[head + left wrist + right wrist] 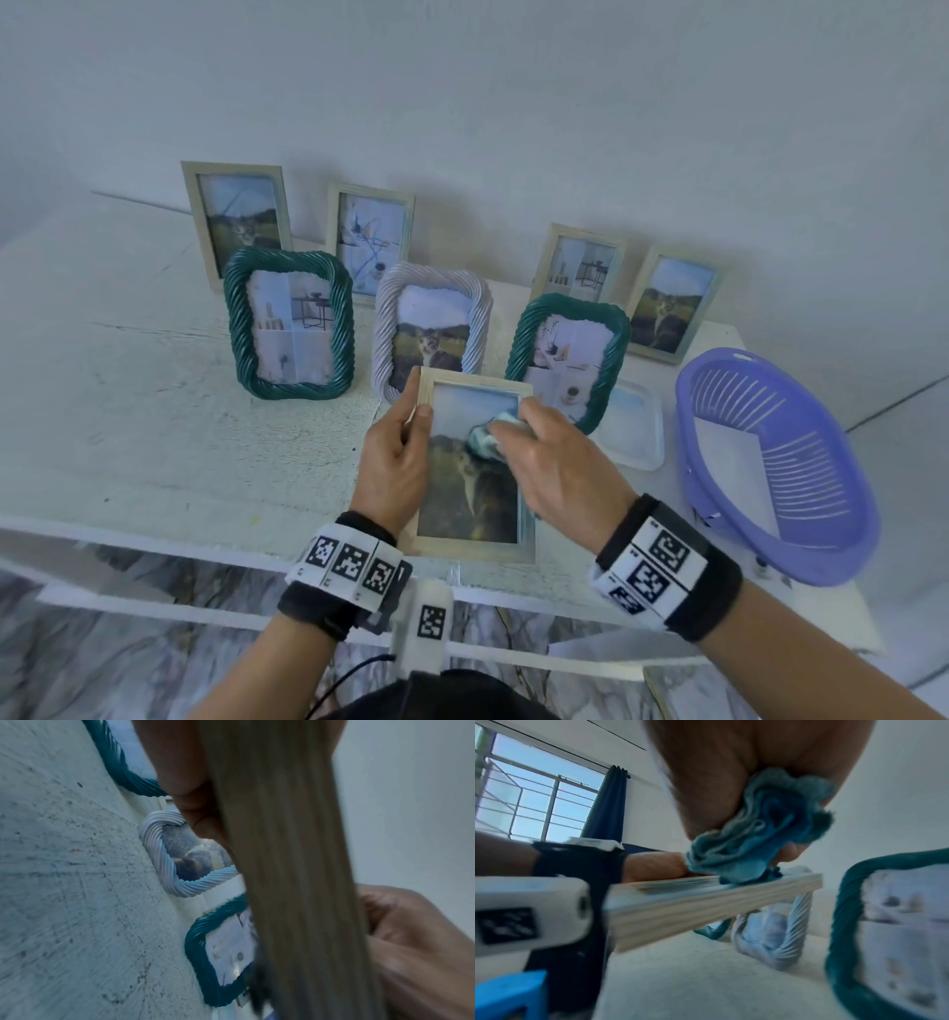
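A light wooden picture frame point(475, 542) with a cat photo is held above the front of the white table point(154, 411). My left hand point(395, 457) grips its left edge, thumb on the front; in the left wrist view the frame's edge point(287, 862) fills the middle. My right hand point(554, 462) holds a bunched blue cloth point(485, 437) and presses it on the glass. In the right wrist view the cloth point(752, 841) sits on the tilted frame point(706, 902).
Several framed pictures stand at the back: two green twisted frames point(290, 324) point(567, 354), a pale twisted one point(431, 318) and plain wooden ones point(236, 216). A purple basket point(770, 462) and a clear lid point(634, 424) lie on the right.
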{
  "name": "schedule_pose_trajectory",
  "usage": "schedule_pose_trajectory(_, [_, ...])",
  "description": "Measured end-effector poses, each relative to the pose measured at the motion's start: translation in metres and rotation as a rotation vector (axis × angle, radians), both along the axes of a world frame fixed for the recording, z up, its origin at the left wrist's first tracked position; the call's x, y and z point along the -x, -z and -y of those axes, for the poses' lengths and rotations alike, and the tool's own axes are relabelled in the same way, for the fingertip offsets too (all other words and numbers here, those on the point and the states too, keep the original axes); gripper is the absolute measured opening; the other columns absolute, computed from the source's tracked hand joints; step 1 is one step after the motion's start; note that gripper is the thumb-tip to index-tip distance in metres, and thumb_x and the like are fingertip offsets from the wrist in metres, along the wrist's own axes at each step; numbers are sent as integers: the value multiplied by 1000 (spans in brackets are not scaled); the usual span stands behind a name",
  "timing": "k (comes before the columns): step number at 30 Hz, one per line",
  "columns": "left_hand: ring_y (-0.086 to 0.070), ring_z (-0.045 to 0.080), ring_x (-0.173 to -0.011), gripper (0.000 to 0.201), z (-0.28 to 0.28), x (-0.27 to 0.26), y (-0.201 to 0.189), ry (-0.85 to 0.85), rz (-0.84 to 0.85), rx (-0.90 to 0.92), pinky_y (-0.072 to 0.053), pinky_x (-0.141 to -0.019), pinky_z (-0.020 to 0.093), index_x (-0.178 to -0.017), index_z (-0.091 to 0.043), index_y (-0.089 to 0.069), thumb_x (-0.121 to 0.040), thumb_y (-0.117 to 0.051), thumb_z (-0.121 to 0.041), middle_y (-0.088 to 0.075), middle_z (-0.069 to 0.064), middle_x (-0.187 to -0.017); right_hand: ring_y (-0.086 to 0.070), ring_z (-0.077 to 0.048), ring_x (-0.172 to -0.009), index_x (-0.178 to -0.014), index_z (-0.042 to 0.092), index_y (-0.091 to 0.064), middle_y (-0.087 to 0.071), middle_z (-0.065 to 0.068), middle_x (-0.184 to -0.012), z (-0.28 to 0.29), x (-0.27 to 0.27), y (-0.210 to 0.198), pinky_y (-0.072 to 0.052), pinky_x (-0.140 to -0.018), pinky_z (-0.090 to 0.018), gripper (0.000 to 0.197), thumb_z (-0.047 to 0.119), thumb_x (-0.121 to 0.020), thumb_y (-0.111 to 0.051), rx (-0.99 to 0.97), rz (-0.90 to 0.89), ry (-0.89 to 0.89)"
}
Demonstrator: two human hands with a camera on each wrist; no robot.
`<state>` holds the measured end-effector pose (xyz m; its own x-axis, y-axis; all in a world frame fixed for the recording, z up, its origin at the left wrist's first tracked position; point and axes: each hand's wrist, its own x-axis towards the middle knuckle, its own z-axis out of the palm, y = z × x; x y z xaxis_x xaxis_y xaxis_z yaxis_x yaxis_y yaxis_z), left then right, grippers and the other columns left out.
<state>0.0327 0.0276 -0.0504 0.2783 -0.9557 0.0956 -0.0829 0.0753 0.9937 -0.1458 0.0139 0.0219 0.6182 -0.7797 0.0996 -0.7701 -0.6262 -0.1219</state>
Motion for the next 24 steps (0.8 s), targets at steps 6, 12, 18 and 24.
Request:
schedule_pose_trajectory(6, [-26,8,-46,43,5,-4,-9,-26,28,9,-27,-44,24,-146,-18,-38,-103,-42,-15,-28,3,-58,-31,-5,-88,-125,11,-52,-50,-1,-114,-51,-4,23,-37,-72,-15,30,18,-99,-38,-121,-29,-69])
schedule_pose_trajectory(12, [-48,19,-59,45,-4,7,-11,49,10,1,-48,-54,38,-147,-23,-36,-102,-43,-23,-50,8,-67,-26,-7,-84,-113,12,-55,-50,-1,-104,-3,2,10,-29,-70,-17,22,17,-96,-42,11,-62,93])
schedule_pose_trajectory(18, [-55,24,-71,44,-8,5,-2,69,-19,-31,-49,-67,66,-143,-35,-40,-99,-44,-38,-57,11,-82,-44,-12,-79,-108,13,-59,-47,-2,-96,-5,-12,12,-36,-65,-20,16,13,-95,-49,-58,62,59])
schedule_pose_trajectory(24, [-50,18,-65,47,-8,1,0,70,34,-12,-52,-57,51,-146,-28,-39,-99,-45,-33,-55,10,-75,-40,-5,-69,-100,12,-64,-45,3,-89,-29,-15,10,-38,-58,-13,9,16,-95,-58,-123,57,-197])
